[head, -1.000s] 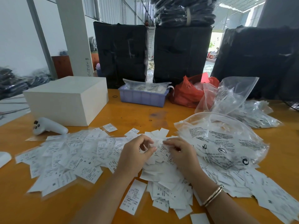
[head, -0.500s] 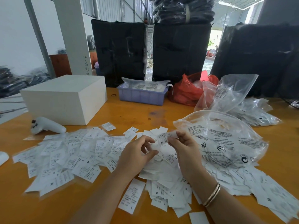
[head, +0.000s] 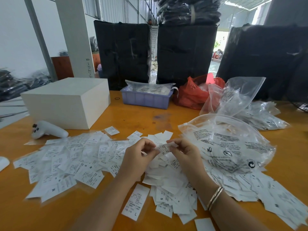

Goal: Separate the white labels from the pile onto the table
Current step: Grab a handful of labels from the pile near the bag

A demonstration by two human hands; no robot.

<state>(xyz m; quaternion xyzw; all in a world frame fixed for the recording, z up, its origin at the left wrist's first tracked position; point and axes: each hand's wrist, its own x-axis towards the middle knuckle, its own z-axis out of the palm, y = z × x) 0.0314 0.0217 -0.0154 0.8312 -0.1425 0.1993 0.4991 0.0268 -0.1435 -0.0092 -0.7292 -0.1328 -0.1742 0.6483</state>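
Note:
A heap of white labels (head: 168, 184) lies on the orange table (head: 133, 117) in front of me. More white labels (head: 66, 159), printed with black text, are spread flat to the left. Just above the heap, my left hand (head: 139, 157) and my right hand (head: 185, 154) pinch one small white label (head: 164, 148) between them, each at one end. A gold bangle sits on my right wrist.
A big clear plastic bag (head: 230, 144) lies over labels at the right. Behind stand a white box (head: 66, 100), a white controller (head: 48, 130), a lilac tray (head: 145, 97), a red bag (head: 195, 94) and more clear bags (head: 240, 95). Black wrapped bundles (head: 185, 52) wall off the far edge.
Both hands have risen from the heap, lifting one label clear of it. That label is now stretched between the two hands.

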